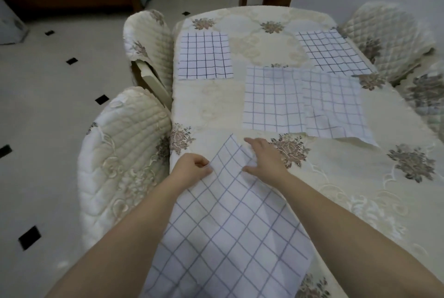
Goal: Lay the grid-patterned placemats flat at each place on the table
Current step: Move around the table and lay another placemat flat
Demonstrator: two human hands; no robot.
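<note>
Cloth grid placemat point(223, 220), rumpled | left grip point(192, 168) pinches edge | right grip point(264, 159) spread, pressing it

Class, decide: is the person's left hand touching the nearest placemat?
Touching. The head view shows the left hand pinching the nearest placemat at its left edge.

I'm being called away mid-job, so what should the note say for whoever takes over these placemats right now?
Left hand pinches the left edge of the near placemat; right hand rests on its right edge, fingers straight.
Done: far-left placemat and far-right placemat lie flat.
Left: the near placemat is skewed and rippled, so square it and smooth it. The two middle placemats overlap, one corner folded, and need placing.
</note>
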